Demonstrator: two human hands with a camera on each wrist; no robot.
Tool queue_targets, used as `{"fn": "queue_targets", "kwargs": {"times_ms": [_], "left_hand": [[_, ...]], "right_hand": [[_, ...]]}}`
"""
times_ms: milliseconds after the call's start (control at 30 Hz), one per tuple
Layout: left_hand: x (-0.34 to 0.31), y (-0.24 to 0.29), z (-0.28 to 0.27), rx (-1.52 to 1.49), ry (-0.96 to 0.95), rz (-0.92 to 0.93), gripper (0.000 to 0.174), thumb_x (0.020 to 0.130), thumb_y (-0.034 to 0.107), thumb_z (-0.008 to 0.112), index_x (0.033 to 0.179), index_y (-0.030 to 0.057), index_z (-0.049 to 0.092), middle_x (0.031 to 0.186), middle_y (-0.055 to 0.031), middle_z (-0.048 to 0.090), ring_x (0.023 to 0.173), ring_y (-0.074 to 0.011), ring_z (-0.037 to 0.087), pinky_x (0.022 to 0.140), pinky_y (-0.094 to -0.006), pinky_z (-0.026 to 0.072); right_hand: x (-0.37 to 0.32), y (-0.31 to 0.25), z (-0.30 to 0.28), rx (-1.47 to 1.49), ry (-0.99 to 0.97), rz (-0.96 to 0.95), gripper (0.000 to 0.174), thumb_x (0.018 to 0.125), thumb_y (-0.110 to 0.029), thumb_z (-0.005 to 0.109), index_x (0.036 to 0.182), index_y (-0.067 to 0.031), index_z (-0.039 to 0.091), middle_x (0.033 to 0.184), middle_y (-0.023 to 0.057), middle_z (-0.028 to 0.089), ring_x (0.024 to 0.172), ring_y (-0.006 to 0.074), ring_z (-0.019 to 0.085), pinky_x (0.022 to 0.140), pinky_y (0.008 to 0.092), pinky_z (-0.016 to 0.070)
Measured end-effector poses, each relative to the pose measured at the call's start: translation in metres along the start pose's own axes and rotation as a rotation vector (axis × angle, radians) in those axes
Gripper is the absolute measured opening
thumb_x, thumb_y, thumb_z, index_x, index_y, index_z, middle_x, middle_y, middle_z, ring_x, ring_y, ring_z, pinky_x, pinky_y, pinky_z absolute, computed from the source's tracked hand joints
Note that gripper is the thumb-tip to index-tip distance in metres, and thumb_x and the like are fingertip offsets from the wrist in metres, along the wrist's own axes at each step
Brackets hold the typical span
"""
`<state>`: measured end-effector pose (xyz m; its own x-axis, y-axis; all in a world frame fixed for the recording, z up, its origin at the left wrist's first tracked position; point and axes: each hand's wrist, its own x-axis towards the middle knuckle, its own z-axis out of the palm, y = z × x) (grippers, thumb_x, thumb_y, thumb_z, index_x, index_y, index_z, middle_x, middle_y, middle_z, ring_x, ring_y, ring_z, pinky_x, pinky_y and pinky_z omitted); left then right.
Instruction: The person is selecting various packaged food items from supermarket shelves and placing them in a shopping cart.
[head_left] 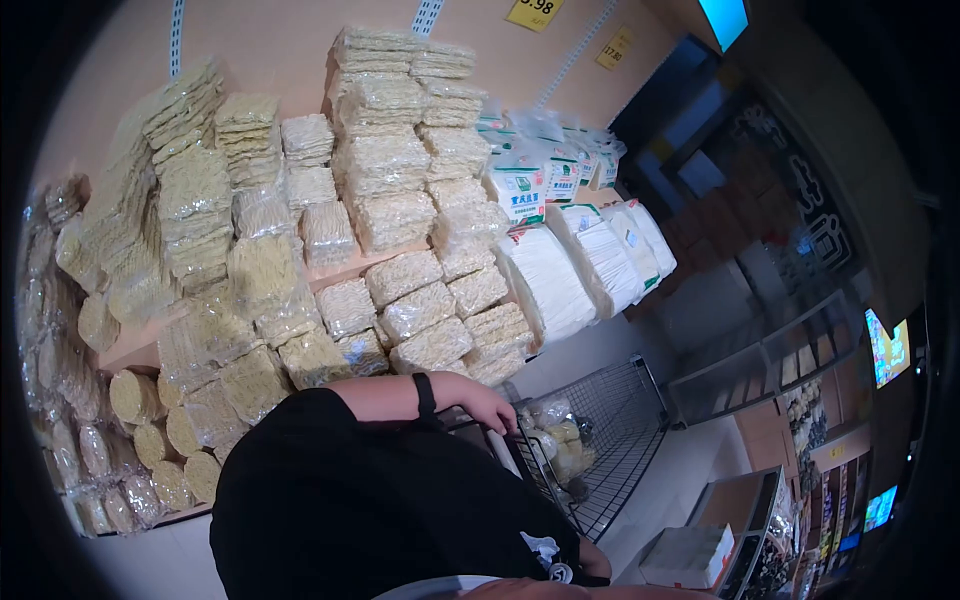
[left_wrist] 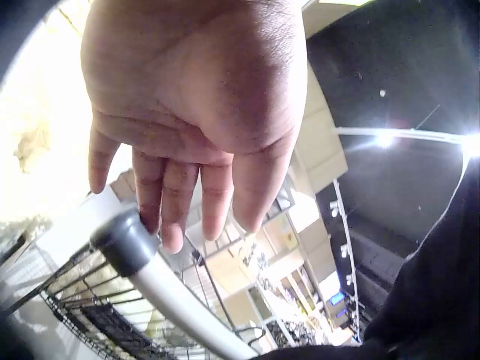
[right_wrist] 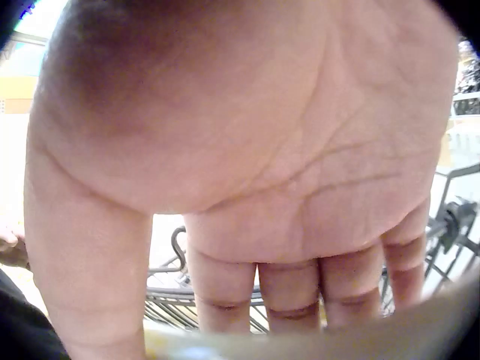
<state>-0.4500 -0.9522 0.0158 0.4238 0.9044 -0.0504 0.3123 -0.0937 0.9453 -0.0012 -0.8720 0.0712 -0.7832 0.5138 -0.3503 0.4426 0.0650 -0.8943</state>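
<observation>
My left hand (head_left: 490, 405), a black band on its wrist, reaches out to the shopping cart (head_left: 612, 415). In the left wrist view the left hand (left_wrist: 187, 112) has relaxed, nearly straight fingers, and their tips touch the grey end cap of the cart handle (left_wrist: 124, 240). My right hand (right_wrist: 247, 172) fills the right wrist view, palm towards the camera. Its fingers bend down over a pale blurred bar (right_wrist: 420, 322), apparently the same cart handle, and their tips are hidden behind it. The head view does not show the right hand.
Shelves on the left hold several stacks of bagged dried noodles (head_left: 400, 200) and white noodle bundles (head_left: 545, 280). The wire cart holds a few noodle packs (head_left: 555, 445). A white box (head_left: 685, 555) stands on a low stand at the lower right, beside an aisle floor.
</observation>
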Motion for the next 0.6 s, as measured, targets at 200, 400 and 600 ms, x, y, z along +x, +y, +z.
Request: {"fn": "queue_targets", "kwargs": {"times_ms": [200, 400, 600], "left_hand": [[-0.065, 0.006, -0.027, -0.035, 0.525, -0.048, 0.027, 0.086, 0.021, 0.06, 0.109, 0.0062, 0.06, 0.093, -0.0063, 0.065, 0.087, -0.0151, 0.06, 0.077, -0.0304, 0.0465], [-0.077, -0.005, -0.013, 0.166, 0.827, -0.4, 0.024, 0.084, 0.023, 0.063, 0.102, 0.0072, 0.061, 0.087, -0.005, 0.063, 0.08, -0.0128, 0.059, 0.073, -0.0278, 0.0472], [-0.059, -0.037, -0.017, 0.213, 0.862, -0.437, 0.033, 0.074, 0.03, 0.066, 0.1, 0.0093, 0.062, 0.094, -0.0113, 0.064, 0.09, -0.0265, 0.06, 0.079, -0.0371, 0.0478]], "right_hand": [[0.111, -0.036, -0.044, -0.571, -0.219, 0.364, 0.04, 0.079, -0.026, 0.066, 0.111, -0.0026, 0.06, 0.099, 0.0083, 0.064, 0.093, 0.0177, 0.06, 0.082, 0.0293, 0.0462], [0.209, -0.114, -0.023, -0.9, -0.16, 0.111, 0.046, 0.076, -0.032, 0.068, 0.112, -0.0044, 0.06, 0.095, 0.012, 0.065, 0.086, 0.0232, 0.062, 0.077, 0.0325, 0.0485], [0.267, -0.142, 0.049, -0.962, -0.286, -0.219, 0.047, 0.076, -0.029, 0.067, 0.115, -0.0039, 0.058, 0.102, 0.0181, 0.063, 0.094, 0.0317, 0.061, 0.082, 0.0371, 0.0483]]}}
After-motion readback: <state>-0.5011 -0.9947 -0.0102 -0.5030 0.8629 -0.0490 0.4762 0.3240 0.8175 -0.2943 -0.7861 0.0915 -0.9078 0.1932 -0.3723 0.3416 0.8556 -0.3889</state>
